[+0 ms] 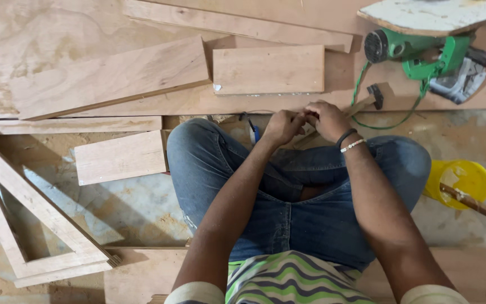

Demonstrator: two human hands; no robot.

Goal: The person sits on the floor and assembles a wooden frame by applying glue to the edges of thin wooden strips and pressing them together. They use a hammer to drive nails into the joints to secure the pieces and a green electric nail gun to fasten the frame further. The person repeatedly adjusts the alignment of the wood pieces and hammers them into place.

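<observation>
Left hand [281, 126], right hand [328, 119], curled, fingertips touching

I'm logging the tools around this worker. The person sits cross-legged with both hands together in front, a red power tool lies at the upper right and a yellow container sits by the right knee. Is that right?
Not quite: the power tool is green, not red, as the head view shows. The rest holds: the left hand and right hand meet in front, and the yellow container sits by the right knee.

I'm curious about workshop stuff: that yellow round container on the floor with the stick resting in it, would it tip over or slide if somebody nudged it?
The yellow container looks like thin plastic, so probably light and easy to slide on the dusty floor. The wooden stick leans out over its rim, so a bump on the stick could well tip it. It looks squat, which should steady it somewhat.
</observation>
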